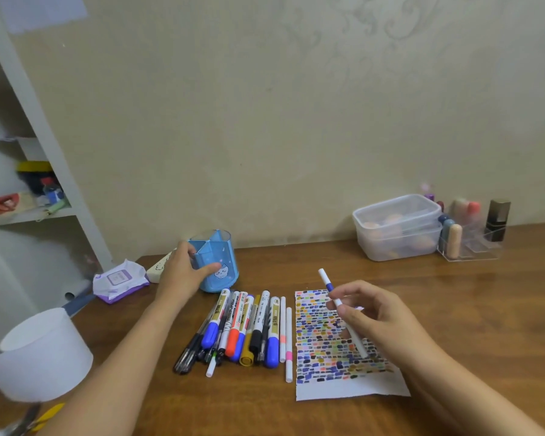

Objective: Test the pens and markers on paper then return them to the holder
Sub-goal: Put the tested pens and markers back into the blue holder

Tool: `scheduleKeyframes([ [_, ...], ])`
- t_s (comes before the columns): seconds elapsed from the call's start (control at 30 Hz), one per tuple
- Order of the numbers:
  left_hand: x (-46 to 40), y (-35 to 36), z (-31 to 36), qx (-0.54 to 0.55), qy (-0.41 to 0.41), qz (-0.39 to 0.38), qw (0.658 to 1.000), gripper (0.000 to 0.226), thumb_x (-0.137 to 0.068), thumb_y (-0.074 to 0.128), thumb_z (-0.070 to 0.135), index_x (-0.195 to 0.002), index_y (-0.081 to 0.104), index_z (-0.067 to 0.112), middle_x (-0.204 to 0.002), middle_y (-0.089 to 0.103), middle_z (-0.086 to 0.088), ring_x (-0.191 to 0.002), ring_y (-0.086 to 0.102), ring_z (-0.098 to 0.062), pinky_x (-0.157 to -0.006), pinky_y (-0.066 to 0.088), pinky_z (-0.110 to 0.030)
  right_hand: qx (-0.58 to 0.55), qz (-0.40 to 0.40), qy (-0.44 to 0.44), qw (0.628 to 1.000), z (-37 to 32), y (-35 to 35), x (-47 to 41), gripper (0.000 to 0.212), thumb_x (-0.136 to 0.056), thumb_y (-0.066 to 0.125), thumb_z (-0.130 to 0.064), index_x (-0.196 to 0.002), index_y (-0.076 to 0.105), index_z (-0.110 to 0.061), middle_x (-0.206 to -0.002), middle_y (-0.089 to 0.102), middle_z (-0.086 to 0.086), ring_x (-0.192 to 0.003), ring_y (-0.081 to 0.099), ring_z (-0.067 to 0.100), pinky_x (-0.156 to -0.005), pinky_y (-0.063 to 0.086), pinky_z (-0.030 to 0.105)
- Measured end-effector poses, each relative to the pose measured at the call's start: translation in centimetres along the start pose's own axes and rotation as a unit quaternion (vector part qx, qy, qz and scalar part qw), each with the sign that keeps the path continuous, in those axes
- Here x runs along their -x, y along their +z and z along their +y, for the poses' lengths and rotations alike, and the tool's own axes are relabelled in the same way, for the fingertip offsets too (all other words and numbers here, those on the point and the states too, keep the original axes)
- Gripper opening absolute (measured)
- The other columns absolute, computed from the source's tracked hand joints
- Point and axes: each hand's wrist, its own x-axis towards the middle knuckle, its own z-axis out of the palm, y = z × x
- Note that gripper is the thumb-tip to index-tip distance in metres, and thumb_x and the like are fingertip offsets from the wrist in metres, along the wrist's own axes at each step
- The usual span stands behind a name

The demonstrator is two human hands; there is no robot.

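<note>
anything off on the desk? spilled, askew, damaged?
Nothing spilled or visibly broken. The blue holder stands upright, gripped by the left hand; no pens show in it, and the pile of pens and markers lies beside it. The right hand holds a white marker over the test paper, whose bottom edge looks uneven.
</note>
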Motion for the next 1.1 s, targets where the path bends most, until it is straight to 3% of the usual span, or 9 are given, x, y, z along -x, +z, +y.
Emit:
scheduleKeyframes([
  [0.23,0.7,-1.9,5.5,0.064,0.077,0.058,0.993,0.05,-0.074,0.086,0.032,-0.098,0.045,0.017,-0.112,0.058,-0.005,-0.1,0.057,-0.021,-0.068,0.042,-0.026,-0.026,0.026,-0.004,0.999,-0.4,-0.6,-0.2,0.014,-0.094,0.067,-0.02,-0.101,0.068,-0.032,-0.095,0.071,-0.004,-0.075,0.075,0.017,-0.068,0.062,0.03],
  [0.3,2.3,-1.8,7.9,0.098,0.096,0.034,0.99,0.05,-0.073,0.086,0.033,-0.096,0.044,0.021,-0.113,0.059,-0.002,-0.1,0.06,-0.018,-0.068,0.047,-0.022,-0.043,0.043,-0.009,0.998,-0.7,-1.0,-0.1,0.016,-0.095,0.065,-0.014,-0.104,0.064,-0.027,-0.096,0.072,-0.002,-0.073,0.075,0.018,-0.067,0.062,0.032],
  [0.4,5.8,-0.7,11.1,0.133,0.117,-0.024,0.984,0.049,-0.072,0.086,0.039,-0.091,0.043,0.03,-0.112,0.062,0.004,-0.097,0.063,-0.01,-0.073,0.058,-0.035,-0.051,0.104,-0.06,0.991,-1.4,-2.0,0.0,0.03,-0.095,0.065,-0.006,-0.112,0.057,-0.029,-0.097,0.075,-0.001,-0.077,0.075,0.021,-0.072,0.063,0.046],
  [0.57,11.5,2.2,14.1,0.165,0.162,-0.101,0.968,0.048,-0.069,0.086,0.042,-0.087,0.043,0.031,-0.099,0.059,0.014,-0.093,0.058,-0.002,-0.071,0.059,-0.036,-0.109,0.188,-0.165,0.962,-3.8,-3.7,0.8,0.059,-0.095,0.063,-0.005,-0.139,0.043,-0.039,-0.099,0.072,0.009,-0.082,0.076,0.026,-0.069,0.063,0.039],
  [0.7,13.8,3.8,15.2,0.152,0.191,-0.144,0.959,0.048,-0.068,0.083,0.048,-0.089,0.043,0.032,-0.098,0.054,0.016,-0.094,0.052,-0.001,-0.073,0.055,-0.032,-0.112,0.222,-0.193,0.949,-4.6,-4.0,1.2,0.071,-0.097,0.062,-0.004,-0.15,0.032,-0.04,-0.103,0.071,0.012,-0.084,0.077,0.027,-0.076,0.063,0.046],
  [0.8,14.6,4.0,15.4,0.119,0.214,-0.151,0.958,0.048,-0.071,0.082,0.048,-0.088,0.039,0.035,-0.101,0.051,0.019,-0.097,0.046,0.006,-0.064,0.04,-0.014,-0.093,0.234,-0.205,0.946,-4.8,-4.0,1.3,0.071,-0.098,0.061,-0.004,-0.151,0.028,-0.039,-0.101,0.071,0.002,-0.085,0.077,0.026,-0.079,0.062,0.05],
  [0.87,15.0,3.9,15.2,0.109,0.219,-0.151,0.958,0.048,-0.072,0.081,0.048,-0.087,0.038,0.035,-0.101,0.051,0.02,-0.099,0.044,0.009,-0.062,0.036,-0.012,-0.075,0.238,-0.212,0.945,-4.9,-4.0,1.4,0.068,-0.098,0.06,-0.002,-0.15,0.029,-0.034,-0.103,0.071,-0.005,-0.086,0.077,0.024,-0.08,0.062,0.051],
  [0.97,15.5,3.7,14.8,0.086,0.223,-0.158,0.958,0.047,-0.074,0.079,0.051,-0.087,0.036,0.036,-0.102,0.05,0.019,-0.1,0.043,0.008,-0.062,0.036,-0.013,-0.054,0.232,-0.221,0.946,-4.6,-3.6,1.5,0.066,-0.098,0.06,-0.001,-0.147,0.03,-0.033,-0.1,0.071,0.003,-0.085,0.077,0.023,-0.082,0.061,0.052],
  [1.1,15.8,4.0,14.5,0.076,0.224,-0.161,0.958,0.048,-0.075,0.078,0.053,-0.087,0.035,0.037,-0.103,0.049,0.019,-0.094,0.046,0.005,-0.062,0.035,-0.013,0.035,0.21,-0.238,0.947,-3.9,-3.1,1.5,0.065,-0.095,0.065,-0.006,-0.144,0.032,-0.034,-0.096,0.071,-0.007,-0.085,0.076,0.012,-0.077,0.063,0.041],
])
